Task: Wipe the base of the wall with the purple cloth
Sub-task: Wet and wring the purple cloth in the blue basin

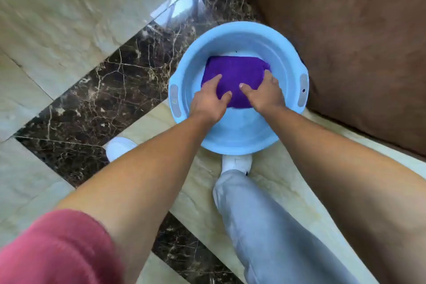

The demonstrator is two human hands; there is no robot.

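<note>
Folded purple cloth (232, 76) lying flat inside pale blue basin (237, 143) on marble floor (69, 30). Left hand (208, 101) and right hand (265, 93) pressed on its near edge, fingers spread (possibly gripping; unclear).

The purple cloth (234, 77) is partly hidden beneath both hands; the frame's edge crops the brown wall (345, 41).

Pretty boxed in on one side: the big brown plush-looking surface (345, 41) crowds the round light-blue plastic basin (239, 37) from about 1 to 4 o'clock. The basin's raised rim walls in both hands and the folded purple cloth (235, 76). From 8 to 11 o'clock the glossy beige-and-dark marble floor (57, 30) is wide open. A white shoe (237, 162) touches the basin at 6 o'clock.
</note>
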